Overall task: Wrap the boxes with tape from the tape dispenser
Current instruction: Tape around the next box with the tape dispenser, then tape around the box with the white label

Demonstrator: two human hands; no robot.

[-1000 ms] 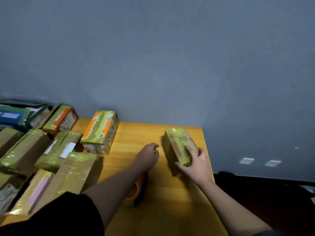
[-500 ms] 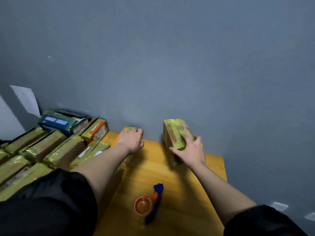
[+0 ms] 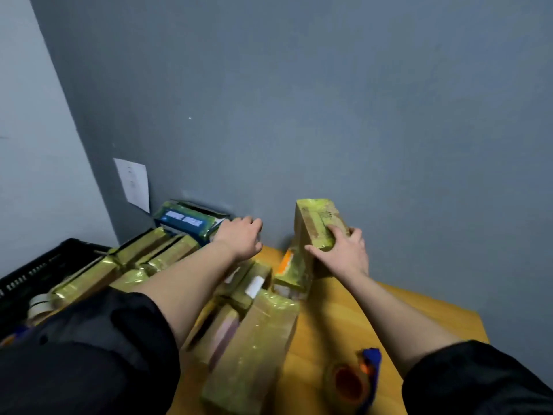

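Observation:
My right hand (image 3: 341, 253) grips a tape-wrapped cardboard box (image 3: 317, 223), lifted above the far part of the wooden table (image 3: 389, 310). Fingers curl over its near top edge. My left hand (image 3: 241, 238) reaches over the wrapped boxes at the back, fingers bent down and resting near a box whose top is hidden beneath it. The tape dispenser (image 3: 356, 378), orange roll with a blue handle, lies on the table near the front edge.
Several wrapped boxes (image 3: 257, 333) cover the table's left half. An orange-printed box (image 3: 288, 268) sits below the lifted one. A blue box (image 3: 188, 220) leans at the wall. A black crate (image 3: 36, 271) with tape rolls (image 3: 39, 305) stands at far left.
The right hand has carried the wrapped box up and toward the wall. The left hand left the dispenser and moved to the boxes at the back left. The view swung left.

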